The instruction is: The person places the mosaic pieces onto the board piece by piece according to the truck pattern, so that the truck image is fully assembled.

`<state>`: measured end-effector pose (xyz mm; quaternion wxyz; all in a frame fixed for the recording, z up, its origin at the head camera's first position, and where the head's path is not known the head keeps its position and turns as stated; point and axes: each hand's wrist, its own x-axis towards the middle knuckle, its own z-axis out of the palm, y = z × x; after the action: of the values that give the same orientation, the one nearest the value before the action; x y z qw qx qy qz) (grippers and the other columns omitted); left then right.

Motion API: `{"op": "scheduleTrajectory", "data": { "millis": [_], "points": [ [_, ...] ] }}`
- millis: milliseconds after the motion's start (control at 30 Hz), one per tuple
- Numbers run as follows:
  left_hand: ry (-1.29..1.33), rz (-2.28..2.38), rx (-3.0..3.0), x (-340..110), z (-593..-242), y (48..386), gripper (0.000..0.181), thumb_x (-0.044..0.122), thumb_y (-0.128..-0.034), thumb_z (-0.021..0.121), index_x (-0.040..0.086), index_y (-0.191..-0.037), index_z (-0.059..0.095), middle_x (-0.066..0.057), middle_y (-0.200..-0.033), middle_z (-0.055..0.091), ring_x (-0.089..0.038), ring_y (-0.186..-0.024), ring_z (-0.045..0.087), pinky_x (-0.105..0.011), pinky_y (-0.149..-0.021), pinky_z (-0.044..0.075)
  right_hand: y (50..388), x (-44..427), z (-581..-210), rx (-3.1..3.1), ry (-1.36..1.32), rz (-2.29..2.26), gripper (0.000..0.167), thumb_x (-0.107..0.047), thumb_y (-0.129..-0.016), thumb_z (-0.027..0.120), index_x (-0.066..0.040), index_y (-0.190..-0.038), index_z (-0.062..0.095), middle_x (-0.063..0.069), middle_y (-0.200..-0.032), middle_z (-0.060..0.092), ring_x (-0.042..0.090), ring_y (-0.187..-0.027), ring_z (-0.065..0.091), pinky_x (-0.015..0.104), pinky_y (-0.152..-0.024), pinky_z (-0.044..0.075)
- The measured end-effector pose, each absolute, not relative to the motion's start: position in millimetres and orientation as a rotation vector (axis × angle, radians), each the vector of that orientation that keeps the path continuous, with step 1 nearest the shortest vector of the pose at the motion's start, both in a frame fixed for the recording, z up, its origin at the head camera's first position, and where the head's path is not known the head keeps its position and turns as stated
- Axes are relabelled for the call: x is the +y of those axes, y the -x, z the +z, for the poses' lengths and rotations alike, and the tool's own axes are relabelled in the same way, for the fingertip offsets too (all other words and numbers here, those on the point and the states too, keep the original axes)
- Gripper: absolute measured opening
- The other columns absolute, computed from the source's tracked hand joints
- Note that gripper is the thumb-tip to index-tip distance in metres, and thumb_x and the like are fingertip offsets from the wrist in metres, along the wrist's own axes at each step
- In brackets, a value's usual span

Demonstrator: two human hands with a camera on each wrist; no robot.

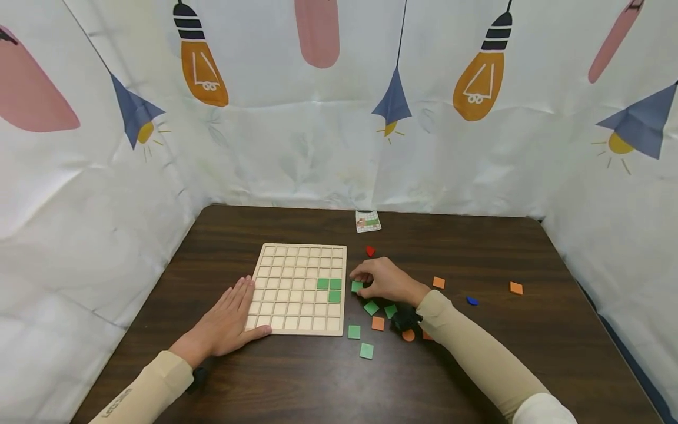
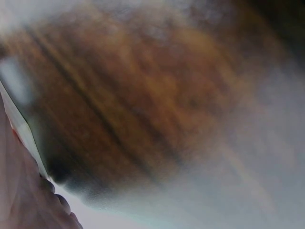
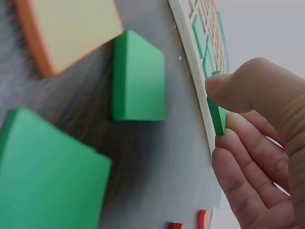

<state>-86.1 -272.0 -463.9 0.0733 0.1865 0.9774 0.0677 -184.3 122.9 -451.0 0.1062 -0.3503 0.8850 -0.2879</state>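
Observation:
A light wooden grid board lies on the dark table with three green square tiles in cells near its right side. My left hand rests flat at the board's left edge, fingers straight, thumb over the lower-left corner. Just right of the board, my right hand pinches a green square tile between thumb and fingers. The right wrist view shows that pinched tile held on edge beside the board's rim. The left wrist view is blurred, with part of the hand at lower left.
Loose green tiles, orange squares and an orange round piece lie right of the board. Farther out are a blue piece and more orange squares. A red piece and a small printed card lie behind.

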Motion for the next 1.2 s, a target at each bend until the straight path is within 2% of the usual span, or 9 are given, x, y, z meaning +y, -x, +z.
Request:
{"op": "scheduleTrajectory", "data": {
  "millis": [267, 500, 867, 1000, 1200],
  "points": [
    [-0.562, 0.192, 2.941, -272.1, -464.5, 85.4, 0.111, 0.075, -0.0955, 0.051, -0.008, -0.162, 0.019, -0.028, -0.172, 0.016, -0.046, -0.16, 0.019, -0.063, -0.127, 0.024, 185.4, 113.1, -445.0, 2.612, 1.035, -0.86, 0.034, -0.017, -0.091, 0.078, -0.011, -0.124, 0.075, -0.001, -0.107, 0.072, 0.011, -0.093, 0.068, 0.022, -0.084, 0.059],
    [-0.607, 0.238, 2.984, -271.6, -465.3, 85.0, 0.11, 0.072, -0.0942, 0.056, -0.01, -0.16, 0.024, -0.03, -0.17, 0.021, -0.048, -0.158, 0.024, -0.064, -0.124, 0.029, 185.8, 103.5, -442.7, 2.602, 1.093, -0.883, 0.036, -0.018, -0.092, 0.077, -0.007, -0.126, 0.073, 0.002, -0.108, 0.073, 0.018, -0.096, 0.071, 0.022, -0.084, 0.059],
    [-0.575, 0.168, 2.953, -272.0, -463.1, 86.8, 0.109, 0.074, -0.0958, 0.051, -0.008, -0.161, 0.021, -0.028, -0.171, 0.019, -0.046, -0.159, 0.022, -0.062, -0.127, 0.027, 187.2, 86.0, -443.9, 2.603, 1.13, -0.898, 0.037, -0.021, -0.091, 0.079, -0.01, -0.127, 0.073, 0.003, -0.114, 0.077, 0.018, -0.1, 0.072, 0.031, -0.089, 0.061],
    [-0.572, 0.162, 2.955, -272.1, -462.6, 85.4, 0.109, 0.074, -0.0955, 0.051, -0.008, -0.161, 0.021, -0.028, -0.171, 0.019, -0.046, -0.159, 0.022, -0.062, -0.127, 0.027, 186.2, 80.3, -444.9, 2.585, 1.127, -0.917, 0.037, -0.02, -0.092, 0.079, -0.009, -0.127, 0.073, 0.003, -0.115, 0.077, 0.018, -0.101, 0.072, 0.03, -0.089, 0.06],
    [-0.578, 0.167, 2.966, -273.0, -465.5, 85.2, 0.11, 0.075, -0.095, 0.051, -0.008, -0.161, 0.022, -0.028, -0.171, 0.019, -0.045, -0.159, 0.022, -0.061, -0.127, 0.027, 184.4, 71.8, -445.7, 2.611, 1.152, -0.885, 0.033, -0.021, -0.092, 0.079, -0.011, -0.123, 0.075, -0.001, -0.11, 0.077, 0.013, -0.095, 0.07, 0.023, -0.085, 0.058]
  ]
}}
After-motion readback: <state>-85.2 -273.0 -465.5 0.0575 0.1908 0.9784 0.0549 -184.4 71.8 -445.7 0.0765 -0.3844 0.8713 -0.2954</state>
